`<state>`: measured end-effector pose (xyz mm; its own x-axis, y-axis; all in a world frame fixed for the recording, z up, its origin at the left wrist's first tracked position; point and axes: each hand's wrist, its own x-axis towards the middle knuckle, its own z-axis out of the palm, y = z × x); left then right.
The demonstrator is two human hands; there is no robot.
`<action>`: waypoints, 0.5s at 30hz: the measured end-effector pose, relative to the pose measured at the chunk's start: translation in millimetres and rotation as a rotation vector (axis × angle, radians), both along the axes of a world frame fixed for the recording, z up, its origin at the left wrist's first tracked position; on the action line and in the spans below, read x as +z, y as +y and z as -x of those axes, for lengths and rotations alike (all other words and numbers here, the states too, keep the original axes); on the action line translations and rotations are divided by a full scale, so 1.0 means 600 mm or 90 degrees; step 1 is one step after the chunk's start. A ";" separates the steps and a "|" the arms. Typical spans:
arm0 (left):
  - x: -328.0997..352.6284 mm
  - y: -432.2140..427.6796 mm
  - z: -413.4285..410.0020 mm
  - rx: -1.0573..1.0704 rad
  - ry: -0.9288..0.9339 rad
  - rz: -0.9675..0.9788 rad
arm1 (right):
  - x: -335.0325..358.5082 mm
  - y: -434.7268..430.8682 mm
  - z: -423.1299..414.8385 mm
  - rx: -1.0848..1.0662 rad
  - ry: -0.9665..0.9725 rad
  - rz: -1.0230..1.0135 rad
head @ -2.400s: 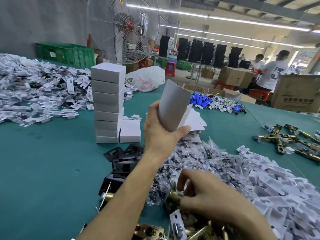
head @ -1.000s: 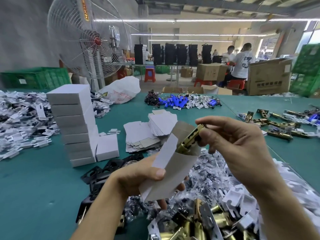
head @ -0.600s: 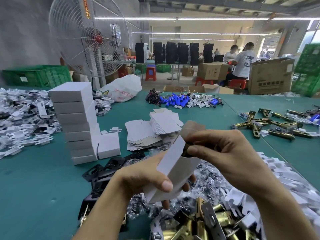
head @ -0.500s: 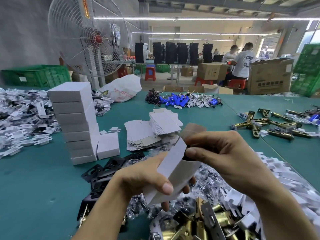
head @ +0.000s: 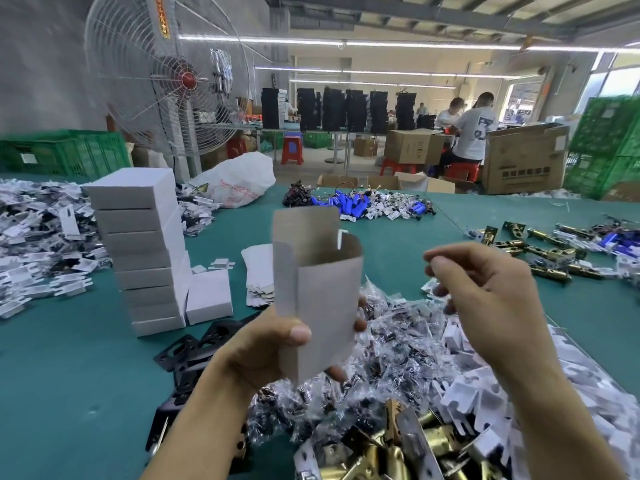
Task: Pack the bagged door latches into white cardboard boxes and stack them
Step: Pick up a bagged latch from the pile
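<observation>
My left hand (head: 256, 355) grips a white cardboard box (head: 322, 299) upright in front of me, its top open and one flap standing up. What lies inside the box is hidden. My right hand (head: 485, 299) hovers to the right of the box, apart from it, fingers loosely curled and empty. A tall stack of closed white boxes (head: 138, 251) stands at the left, with one more box (head: 209, 296) beside its base. Bagged brass latches (head: 391, 452) lie in a heap at the bottom edge.
Flat box blanks (head: 258, 271) lie behind the held box. Black plates (head: 194, 348), bagged small parts (head: 398, 348) and white card pieces (head: 485, 393) crowd the green table. Loose brass latches (head: 547, 251) lie far right, a big fan (head: 166, 77) stands behind.
My right hand pushed a brass latch into the box, then let go and drew back to the right. My left hand raised the box and turned it more upright.
</observation>
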<state>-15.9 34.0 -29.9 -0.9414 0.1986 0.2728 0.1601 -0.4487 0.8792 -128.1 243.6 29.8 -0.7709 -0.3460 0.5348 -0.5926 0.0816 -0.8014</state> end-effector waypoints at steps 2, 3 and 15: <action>0.002 0.001 0.001 0.050 0.014 -0.083 | -0.025 0.005 0.024 -0.065 -0.017 -0.186; 0.003 0.001 0.002 0.081 0.016 -0.125 | -0.042 0.005 0.035 -0.084 -0.025 -0.308; 0.006 0.016 0.018 0.382 0.033 -0.049 | -0.093 0.030 0.100 -0.250 -0.084 -0.824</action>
<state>-26.5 43.8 -26.6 -0.8684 -0.3843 0.3135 0.4460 -0.3286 0.8325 -187.8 261.8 -25.9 -0.9538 -0.2876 -0.0869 -0.2820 0.9568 -0.0712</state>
